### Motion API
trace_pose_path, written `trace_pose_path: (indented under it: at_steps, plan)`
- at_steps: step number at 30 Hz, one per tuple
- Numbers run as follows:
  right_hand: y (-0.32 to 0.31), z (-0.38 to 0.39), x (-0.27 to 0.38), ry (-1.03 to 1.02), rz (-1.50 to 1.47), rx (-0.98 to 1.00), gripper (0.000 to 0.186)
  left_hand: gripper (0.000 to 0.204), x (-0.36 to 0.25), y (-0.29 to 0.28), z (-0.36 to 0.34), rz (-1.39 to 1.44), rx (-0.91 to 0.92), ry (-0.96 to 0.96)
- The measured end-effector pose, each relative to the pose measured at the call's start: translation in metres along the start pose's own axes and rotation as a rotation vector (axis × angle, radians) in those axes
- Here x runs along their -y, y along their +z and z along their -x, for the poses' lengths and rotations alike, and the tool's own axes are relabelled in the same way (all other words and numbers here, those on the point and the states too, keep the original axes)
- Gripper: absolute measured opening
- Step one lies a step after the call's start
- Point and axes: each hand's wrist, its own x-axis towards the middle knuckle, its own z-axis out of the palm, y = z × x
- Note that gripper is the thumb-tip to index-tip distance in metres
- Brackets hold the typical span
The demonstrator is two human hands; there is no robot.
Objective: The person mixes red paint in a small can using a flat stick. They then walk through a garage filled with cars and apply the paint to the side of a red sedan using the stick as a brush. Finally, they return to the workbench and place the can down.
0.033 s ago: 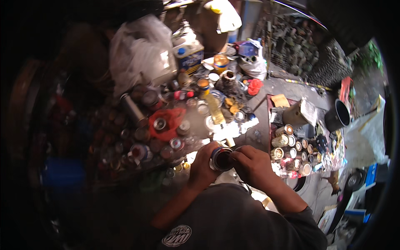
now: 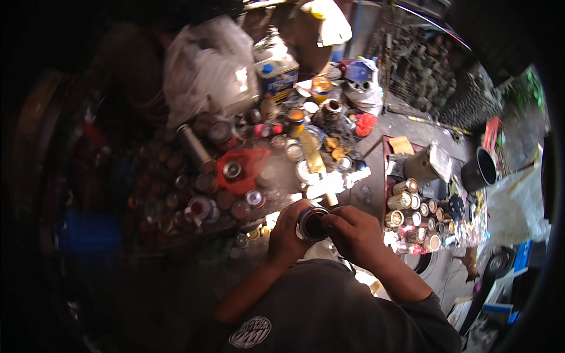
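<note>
Nearest: dark grey cloth shirt (image 2: 329,300), 1 round pale print on it. Left hand (image 2: 286,232) wraps 1 open, round, metal-rimmed can with dark interior (image 2: 312,225), held in front of the shirt. Right hand (image 2: 356,232): fingers narrow, bunched at the can's right rim; cannot tell if they pinch anything. Since previous picture: view shifted slightly, hands and can unchanged; no visible progress. Beyond, on the cluttered bench (image 2: 282,189): boxy blue-and-pale container with blue cap (image 2: 278,79), large lettering; smaller labels unreadable.
</note>
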Motion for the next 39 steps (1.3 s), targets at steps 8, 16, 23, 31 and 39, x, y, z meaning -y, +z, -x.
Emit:
trace_pose_path:
  at_steps: [8, 16, 23, 31, 39]
  plan:
    - [0.079, -0.022, 0.086, -0.206, -0.052, 0.165, 0.028, 0.096, 0.022, -0.082, 0.108, -0.070, -0.170, -0.244]
    - [0.111, -0.046, 0.136, -0.337, -0.076, 0.177, 0.030, 0.095, 0.033, -0.126, 0.146, -0.200, -0.441, -0.195]
    - [0.111, -0.086, 0.157, -0.633, -0.146, 0.141, 0.034, 0.096, 0.022, -0.164, 0.142, -0.301, -0.577, -0.185]
    - [0.140, -0.088, 0.135, -0.700, -0.235, 0.307, 0.026, 0.097, 0.025, -0.132, 0.180, -0.140, -0.608, -0.483]
    - [0.167, -0.093, 0.121, -0.724, -0.321, 0.436, 0.014, 0.095, 0.020, -0.105, 0.197, -0.241, -0.656, -0.653]
